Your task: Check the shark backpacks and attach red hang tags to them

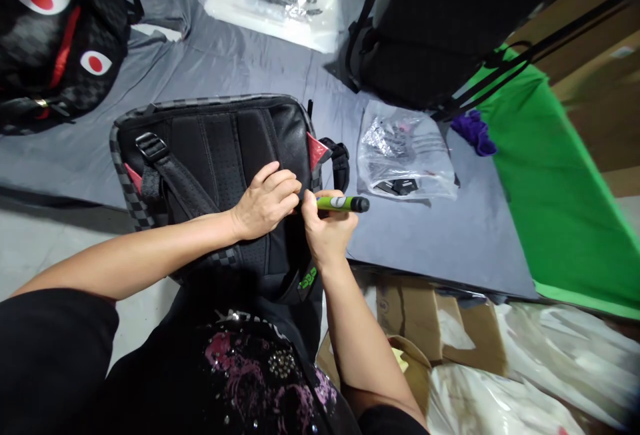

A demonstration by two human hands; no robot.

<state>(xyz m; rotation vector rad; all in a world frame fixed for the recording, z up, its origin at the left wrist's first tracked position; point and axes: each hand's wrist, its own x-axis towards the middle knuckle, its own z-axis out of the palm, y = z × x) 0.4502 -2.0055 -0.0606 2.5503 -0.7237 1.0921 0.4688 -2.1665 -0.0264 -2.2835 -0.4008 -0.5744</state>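
Note:
A black backpack (220, 148) with grey checked edges lies back panel up, its straps and buckle showing. My left hand (267, 201) rests on its lower right part, fingers curled and closed against the black material near the edge. Close beside it, my right hand (327, 228) is wrapped round a green marker (345, 203), whose black end points right. My right thumb and fingertips meet the backpack's edge, and the marker's other end is hidden in the hand. Red triangular pieces (317, 151) show at the backpack's sides.
A grey cloth (425, 241) covers the table. On it are a clear plastic bag (407, 148), a stack of plastic packets (280, 1), a purple cloth (475, 133) and a checked bag with eyes (95, 28). A black bag (430, 28) stands behind; a green panel (560, 188) rises at right.

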